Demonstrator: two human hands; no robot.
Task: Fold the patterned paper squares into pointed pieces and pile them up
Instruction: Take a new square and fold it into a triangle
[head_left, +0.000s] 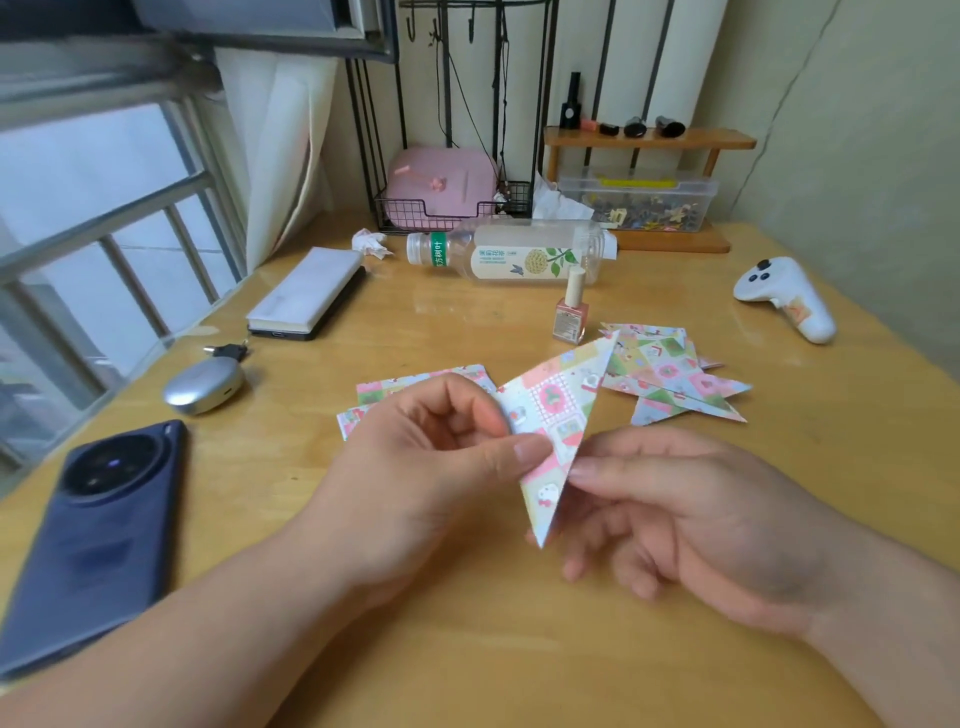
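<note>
L hand (426, 467) & R hand (691, 519) both pinch a folded pointed piece (558, 415) held above the wooden table (467, 649), tip up-right. Pile of finished pieces (675, 374) lies just behind on R, beside a nail polish bottle (571, 312); flat paper squares (415, 379) sit behind L hand.

A: You've got soft daylight from the window (78, 156) at the upper left; its panes blow out to near white.

B: Your table (467, 649) picks up a pale sheen near the bottle (519, 254) in the upper middle. Shadows are faint: only a soft one under your right hand (701, 525).

A: The folded paper (556, 400) held between that and your left hand (415, 467) is sharp enough for you to read its pattern.

B: Your edges suffer, though: the window frame (234, 36) at top left smears, the phone (98, 540) at lower left is soft, and the window bars (189, 254) bow with the wide lens.
</note>
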